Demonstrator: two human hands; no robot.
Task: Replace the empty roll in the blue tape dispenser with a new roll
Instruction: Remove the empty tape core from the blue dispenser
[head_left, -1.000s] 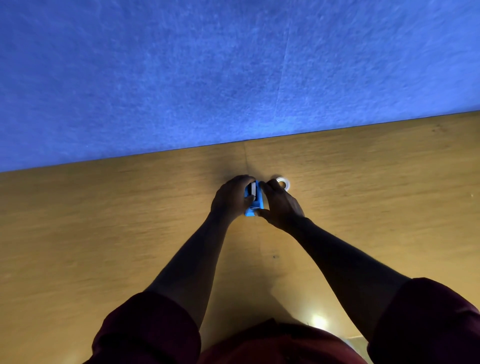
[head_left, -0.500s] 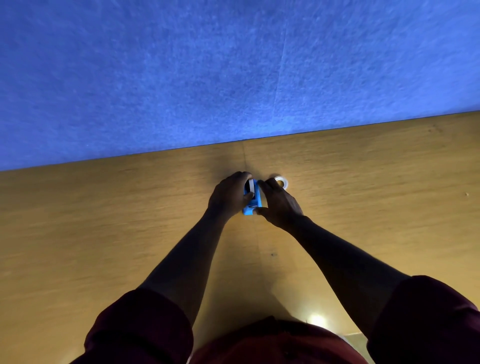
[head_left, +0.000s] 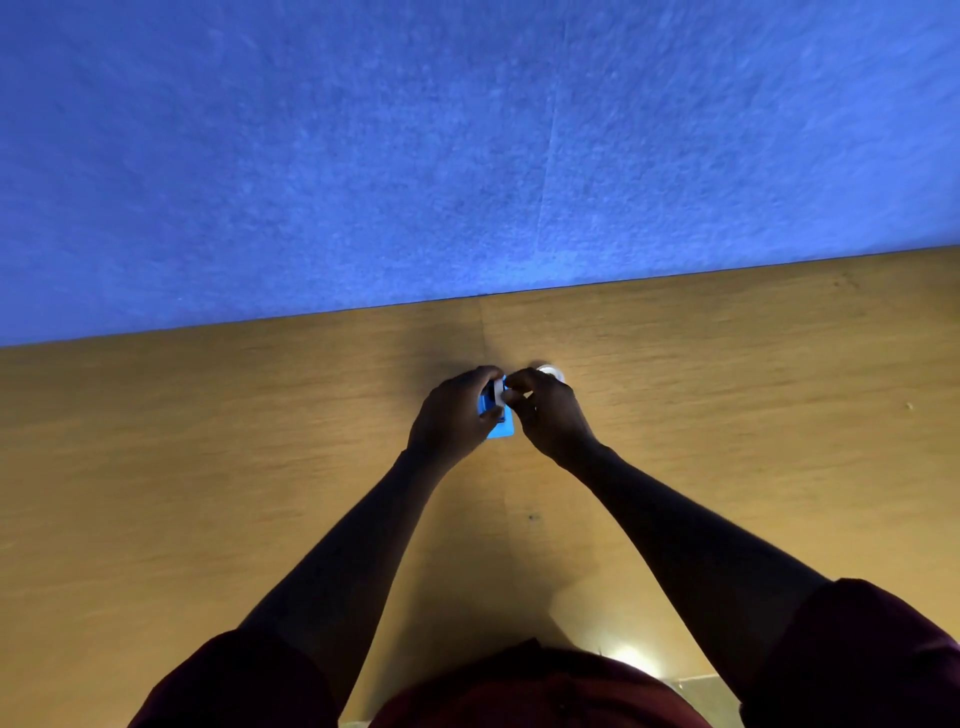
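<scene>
You're early in the swap, by my reading. The dispenser (head_left: 497, 422) is up off the table (head_left: 208, 467), gripped in your left hand (head_left: 453, 415) with fingers curled round its body. Your right hand (head_left: 549, 410) pinches a white piece (head_left: 500, 391) at the dispenser's top, likely the empty roll; whether it's freed I cannot tell. The new roll (head_left: 549, 370) lies on the table just behind your right hand, untouched. Fitting it is left.
</scene>
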